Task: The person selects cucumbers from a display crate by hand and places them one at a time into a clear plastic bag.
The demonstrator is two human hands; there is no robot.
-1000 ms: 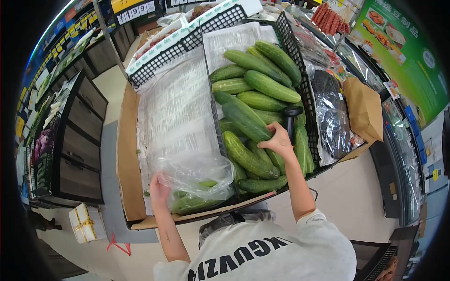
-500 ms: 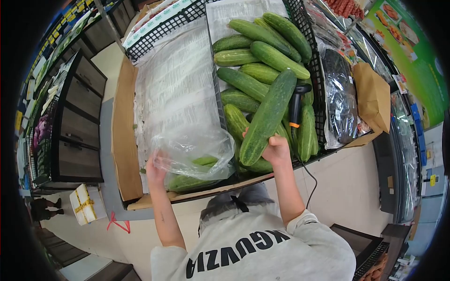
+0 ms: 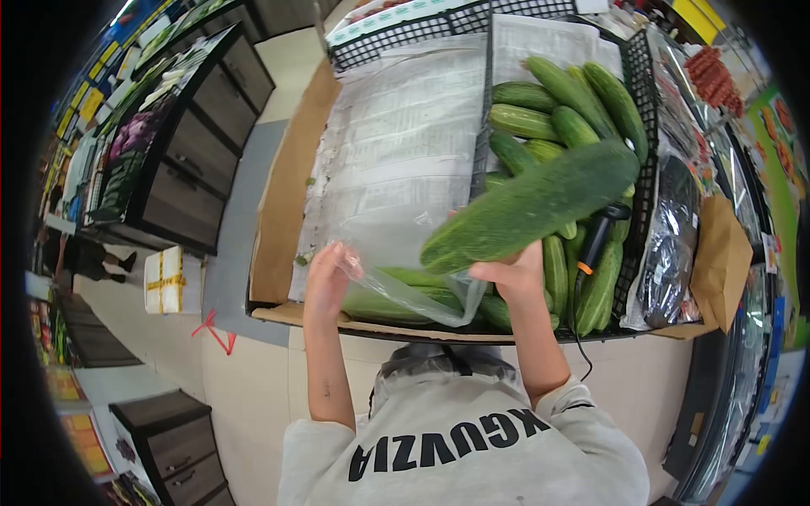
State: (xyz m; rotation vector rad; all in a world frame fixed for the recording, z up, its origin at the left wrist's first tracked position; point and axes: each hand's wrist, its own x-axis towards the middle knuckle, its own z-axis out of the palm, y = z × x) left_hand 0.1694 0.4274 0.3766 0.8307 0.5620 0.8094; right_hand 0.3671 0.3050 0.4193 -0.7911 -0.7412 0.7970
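My left hand (image 3: 332, 268) pinches the rim of a clear plastic bag (image 3: 462, 310) at the front of the display crate. A large green cucumber (image 3: 540, 207) lies slanted in my right hand (image 3: 521, 268), its near end over the bag's mouth. The fingers of this hand are partly hidden beneath it. Low in the crate, green cucumbers (image 3: 392, 301) show through and beside the bag; whether they are inside it I cannot tell. Behind the held one, several more cucumbers (image 3: 523, 122) are piled in the right compartment. A black handheld scanner (image 3: 599, 240) with an orange ring rests on them.
White paper (image 3: 405, 143) lines the left compartment. A cardboard wall (image 3: 291, 185) borders it, and black mesh (image 3: 645, 110) edges the right side. Beyond stand a plastic-wrapped dark pack (image 3: 671, 244) and a brown paper bag (image 3: 721, 261). The scanner's cable (image 3: 582, 350) hangs over the front edge.
The cucumber in my right hand has swung from steep to more level, its near end now over the bag's mouth. The bag is drawn out between my hands. The whole view has shifted.
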